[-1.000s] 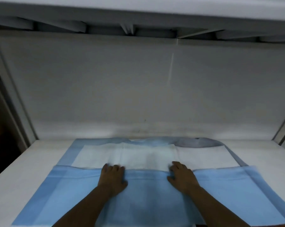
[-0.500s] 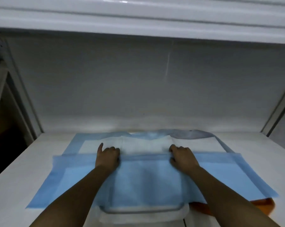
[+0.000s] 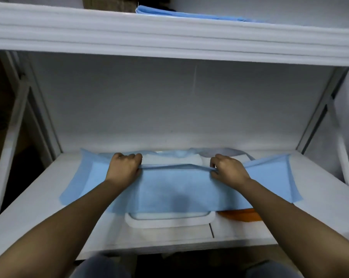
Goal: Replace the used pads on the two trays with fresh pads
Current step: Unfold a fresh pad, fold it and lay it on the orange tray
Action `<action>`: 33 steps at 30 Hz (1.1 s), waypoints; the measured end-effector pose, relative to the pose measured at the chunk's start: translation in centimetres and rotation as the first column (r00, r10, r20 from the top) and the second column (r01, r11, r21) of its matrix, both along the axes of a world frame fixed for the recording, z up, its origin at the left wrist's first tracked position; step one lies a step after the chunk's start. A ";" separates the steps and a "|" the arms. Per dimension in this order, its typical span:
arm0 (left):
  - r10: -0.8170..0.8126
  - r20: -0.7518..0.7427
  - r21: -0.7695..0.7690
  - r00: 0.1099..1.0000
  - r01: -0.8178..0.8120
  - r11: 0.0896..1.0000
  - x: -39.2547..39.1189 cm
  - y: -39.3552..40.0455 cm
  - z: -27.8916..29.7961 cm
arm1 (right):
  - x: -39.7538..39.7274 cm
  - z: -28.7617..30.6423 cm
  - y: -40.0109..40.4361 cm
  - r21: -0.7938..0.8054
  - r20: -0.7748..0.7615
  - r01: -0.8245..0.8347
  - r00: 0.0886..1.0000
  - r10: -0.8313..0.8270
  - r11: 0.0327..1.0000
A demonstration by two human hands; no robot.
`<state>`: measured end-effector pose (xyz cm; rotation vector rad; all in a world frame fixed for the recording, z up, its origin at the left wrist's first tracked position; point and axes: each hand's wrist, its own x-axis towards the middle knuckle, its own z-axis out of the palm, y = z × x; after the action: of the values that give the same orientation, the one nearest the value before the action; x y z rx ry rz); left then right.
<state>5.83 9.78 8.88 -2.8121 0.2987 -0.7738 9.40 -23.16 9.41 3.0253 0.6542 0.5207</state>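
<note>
A large blue pad (image 3: 175,189) is spread over a white tray (image 3: 169,222) on the lower shelf, its white inner side showing at the far edge. My left hand (image 3: 124,166) grips the pad's folded edge on the left. My right hand (image 3: 226,169) pinches the same edge on the right, and the edge is pulled taut between them. An orange tray (image 3: 240,214) peeks out from under the pad's right front. A grey-blue pad (image 3: 219,152) lies bunched behind, near the back wall.
The white shelf (image 3: 49,207) has a back wall and metal uprights at both sides. An upper shelf (image 3: 169,37) hangs overhead, with a stack of blue pads (image 3: 179,14) on top. My knees show below the front edge.
My view has pulled back and up. Both hands went from lying flat on the pad to gripping its fold, which has lifted and moved toward the back wall.
</note>
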 end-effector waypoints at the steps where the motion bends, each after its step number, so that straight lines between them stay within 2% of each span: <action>1: -0.023 0.010 0.025 1.000 0.022 0.999 -0.8 0.2 0.1 | -0.9 0.1 -0.2 -0.003 0.011 -0.014 1.000 0.014 1.000; 4: -0.064 -0.019 0.090 0.998 0.065 0.994 -3.6 0.4 0.4 | -3.6 0.1 -0.9 -0.016 0.091 -0.074 0.993 0.075 0.997; 8: -0.110 -0.008 0.181 0.994 0.110 0.977 -7.5 0.6 0.4 | -7.3 -0.3 -1.7 -0.126 0.167 -0.130 0.975 0.150 0.984; 13: -0.105 -0.037 0.247 0.994 0.111 0.963 -12.1 0.9 -1.2 | -12.0 -2.0 -2.3 -0.218 0.146 -0.172 0.968 0.207 0.961; 21: -0.088 -0.081 0.333 0.993 0.110 0.936 -16.8 0.8 -5.1 | -16.4 -6.1 -3.3 -0.255 0.125 -0.183 0.968 0.220 0.949; 24: -0.118 -0.091 0.332 0.989 0.142 0.932 -17.9 0.9 -6.7 | -17.0 -7.6 -3.6 -0.257 0.116 -0.159 0.974 0.194 0.953; 28: -0.237 -0.074 0.276 0.969 0.249 0.928 -19.4 0.8 -8.8 | -17.7 -9.6 -3.9 -0.249 0.111 -0.128 0.981 0.159 0.960; 33: -0.214 -0.156 0.285 0.964 0.251 0.925 -20.2 0.2 -9.1 | -18.7 -11.3 -3.8 -0.220 0.059 -0.146 0.985 0.163 0.964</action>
<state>-14.41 9.98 -0.24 -2.5620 0.7197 -0.5441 -9.33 -26.92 -1.93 2.7534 0.8850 0.5284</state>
